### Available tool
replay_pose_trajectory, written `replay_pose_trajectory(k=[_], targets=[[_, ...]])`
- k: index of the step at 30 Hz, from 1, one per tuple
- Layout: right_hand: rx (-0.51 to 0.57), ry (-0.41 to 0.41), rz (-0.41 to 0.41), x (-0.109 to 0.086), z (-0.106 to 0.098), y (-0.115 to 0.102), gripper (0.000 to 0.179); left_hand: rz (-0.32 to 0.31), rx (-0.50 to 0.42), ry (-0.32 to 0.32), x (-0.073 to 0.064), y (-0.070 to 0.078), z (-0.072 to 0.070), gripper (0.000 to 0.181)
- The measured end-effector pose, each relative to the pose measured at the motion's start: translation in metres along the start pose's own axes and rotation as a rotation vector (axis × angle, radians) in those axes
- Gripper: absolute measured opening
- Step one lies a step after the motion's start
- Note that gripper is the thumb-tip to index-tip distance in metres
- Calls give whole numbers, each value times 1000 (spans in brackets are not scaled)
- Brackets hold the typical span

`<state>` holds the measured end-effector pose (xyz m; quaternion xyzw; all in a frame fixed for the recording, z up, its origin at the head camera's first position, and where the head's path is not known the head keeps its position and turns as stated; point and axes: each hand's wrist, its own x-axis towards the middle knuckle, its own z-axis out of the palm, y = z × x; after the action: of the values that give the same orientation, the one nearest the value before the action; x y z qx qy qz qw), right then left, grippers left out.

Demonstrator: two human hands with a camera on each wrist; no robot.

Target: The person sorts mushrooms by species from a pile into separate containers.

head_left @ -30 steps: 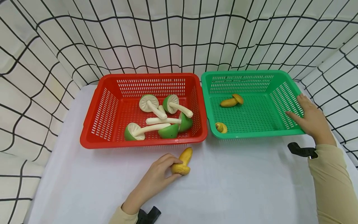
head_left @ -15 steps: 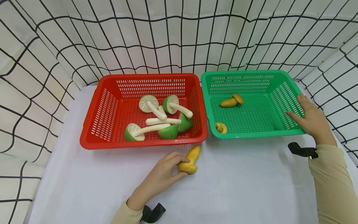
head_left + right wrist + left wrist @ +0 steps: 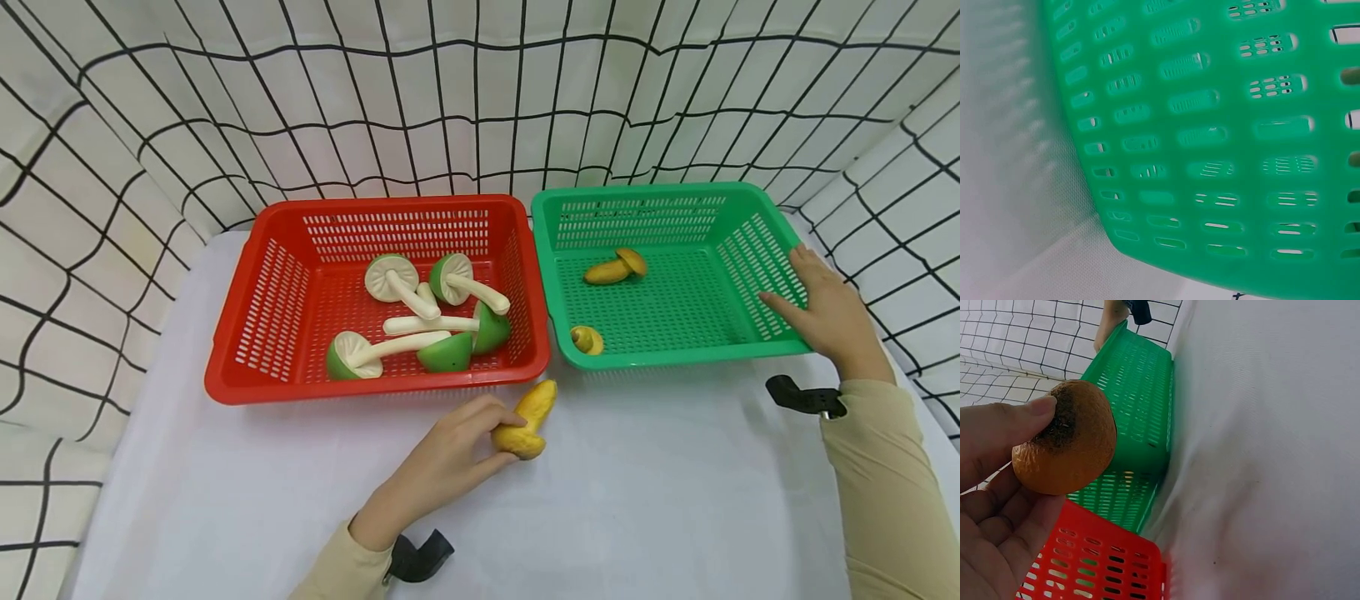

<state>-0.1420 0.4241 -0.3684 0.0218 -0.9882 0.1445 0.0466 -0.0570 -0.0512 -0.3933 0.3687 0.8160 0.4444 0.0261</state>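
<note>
Between thumb and fingers, my left hand [image 3: 442,462] pinches a yellow mushroom [image 3: 537,404] by its cap, its stem pointing away toward the baskets. In the left wrist view its rounded brown cap [image 3: 1079,453] faces the camera, with a dark patch near the thumb. My right hand [image 3: 836,321] rests on the right rim of the green basket [image 3: 675,360], thumb reaching inside. The right wrist view is filled by the basket's slotted wall [image 3: 1172,150]; the hand hardly shows there. Two yellow mushrooms lie in this basket, one near the middle [image 3: 613,268] and another at the front-left corner [image 3: 587,340].
The red basket [image 3: 375,392] stands left of the green one, their sides nearly touching. It holds several green-capped mushrooms [image 3: 446,353] with white stems. White cloth [image 3: 645,483] covers the table, and black netting [image 3: 480,117] over white fabric rises behind and at both sides.
My left hand has carried the yellow mushroom rightward and slightly away, toward the gap between the baskets. The right hand keeps its place on the green rim. The whole view has shifted slightly.
</note>
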Motion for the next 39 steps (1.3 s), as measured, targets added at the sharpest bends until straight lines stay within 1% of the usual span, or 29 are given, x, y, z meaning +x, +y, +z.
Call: replay_pose_trajectory(k=[2,9,19,25,32,39], targets=[[0,2,-1,0,0,-1,77,9,-2,-4,2,1,-1,37],[-5,3,1,0,-1,-2,78,73,0,0,10,5,-2,36],[-1,5,2,1,-2,1,77,115,-14,-1,20,10,-1,35],[2,0,5,0,-2,0,77,146,-20,18,25,11,0,35],[9,-2,14,0,-1,-1,77,180,2,38,33,13,-3,34],[9,5,11,0,-1,-2,77,181,3,77,39,11,-5,36]])
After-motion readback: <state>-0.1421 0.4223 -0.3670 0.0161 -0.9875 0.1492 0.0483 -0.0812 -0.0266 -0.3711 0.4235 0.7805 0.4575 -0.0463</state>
